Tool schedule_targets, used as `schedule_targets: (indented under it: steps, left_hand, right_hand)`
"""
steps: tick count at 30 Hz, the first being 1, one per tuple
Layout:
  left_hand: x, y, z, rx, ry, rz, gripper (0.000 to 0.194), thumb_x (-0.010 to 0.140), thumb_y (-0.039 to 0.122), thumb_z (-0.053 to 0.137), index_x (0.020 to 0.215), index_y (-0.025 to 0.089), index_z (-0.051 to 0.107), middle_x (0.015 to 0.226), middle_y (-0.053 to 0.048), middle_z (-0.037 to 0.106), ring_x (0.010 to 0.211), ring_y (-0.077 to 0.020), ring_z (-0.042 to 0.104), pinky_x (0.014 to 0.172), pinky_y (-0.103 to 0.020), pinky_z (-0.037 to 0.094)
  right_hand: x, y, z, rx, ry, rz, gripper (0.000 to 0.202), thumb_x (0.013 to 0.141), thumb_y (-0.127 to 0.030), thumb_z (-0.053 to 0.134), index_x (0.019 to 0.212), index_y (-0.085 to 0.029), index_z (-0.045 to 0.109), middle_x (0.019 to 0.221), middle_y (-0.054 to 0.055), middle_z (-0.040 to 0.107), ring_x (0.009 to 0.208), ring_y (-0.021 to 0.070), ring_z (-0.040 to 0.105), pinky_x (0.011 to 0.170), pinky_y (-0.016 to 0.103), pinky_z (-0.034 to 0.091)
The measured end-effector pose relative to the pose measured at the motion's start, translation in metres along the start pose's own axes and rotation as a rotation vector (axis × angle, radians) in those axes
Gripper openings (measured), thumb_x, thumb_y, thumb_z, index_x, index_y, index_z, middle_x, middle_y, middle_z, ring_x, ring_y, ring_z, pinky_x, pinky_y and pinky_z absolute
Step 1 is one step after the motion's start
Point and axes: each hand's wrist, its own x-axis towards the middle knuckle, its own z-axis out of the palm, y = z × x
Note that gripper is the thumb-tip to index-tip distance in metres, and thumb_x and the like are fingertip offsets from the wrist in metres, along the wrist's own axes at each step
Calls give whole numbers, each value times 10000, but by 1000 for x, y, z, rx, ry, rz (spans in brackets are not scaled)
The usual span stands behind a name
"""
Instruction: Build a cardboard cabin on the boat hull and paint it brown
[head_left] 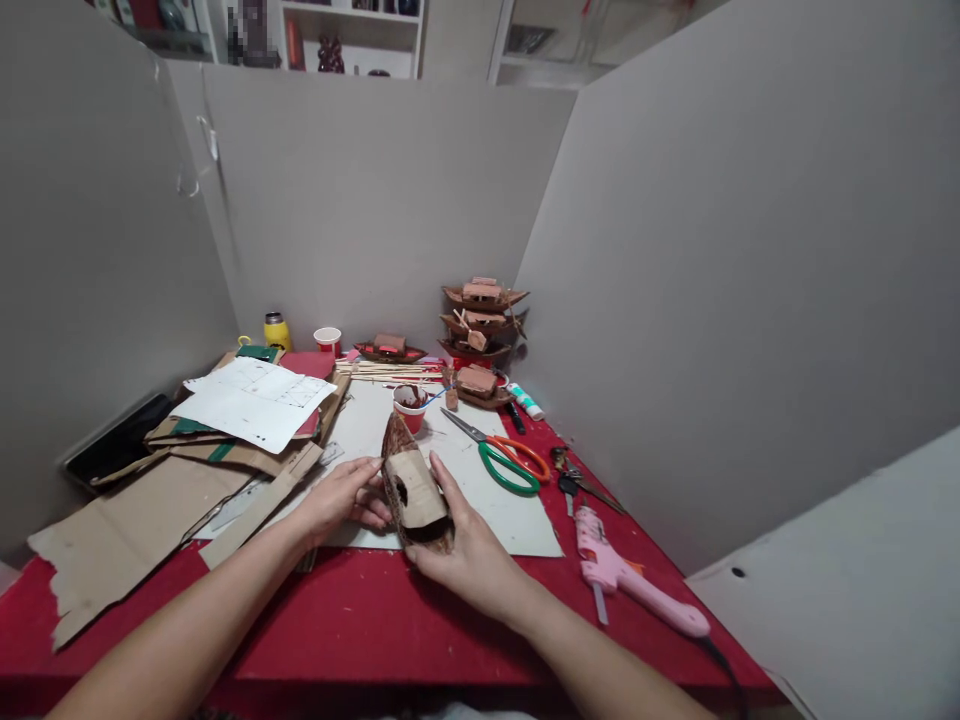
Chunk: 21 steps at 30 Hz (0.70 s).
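A small brown cardboard boat (418, 488) with a pale curved roof is held tilted above the front of the white paper. My right hand (465, 545) wraps around its right side and near end, thumb and fingers pressed on it. On the boat's left side, my left hand (352, 500) has its fingertips at the hull, with the other fingers curled underneath. The roof has a dark hole in its left side. Just behind the boat stands a red and white paper cup (409, 408) with dark brown stuff inside and a blue stick leaning in it.
Scissors with green and orange handles (510, 466), keys (568, 482) and a pink glue gun (637, 582) lie at right. Cardboard (150, 515) and a drawn sheet (259, 395) cover the left. Stacked model boats (484, 320) and thin sticks (390, 371) are behind.
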Motion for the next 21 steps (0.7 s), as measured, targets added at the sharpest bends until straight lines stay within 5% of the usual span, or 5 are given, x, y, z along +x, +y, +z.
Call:
schedule_targets:
  steps: [12,21]
  left_hand:
    - [-1,-5,13,-257,-45,73,430,958,440,522,1324,217,553,1202,-90,714,1056,-226,683,917,-342,519]
    - [-5,-2,24,-380,-5,46,428,970,408,491,1294,153,606,1116,-98,755,1089,-251,684,1013,-363,477]
  right_hand:
    - [1,-16,7,476,-98,46,1056,742,-138,705,1554,-264,42,1485,124,471,1285,227,539,1096,407,390]
    - [7,-15,14,471,-92,4,1064,709,-138,739,1553,-257,102,1501,119,451,1327,252,498,1113,427,380]
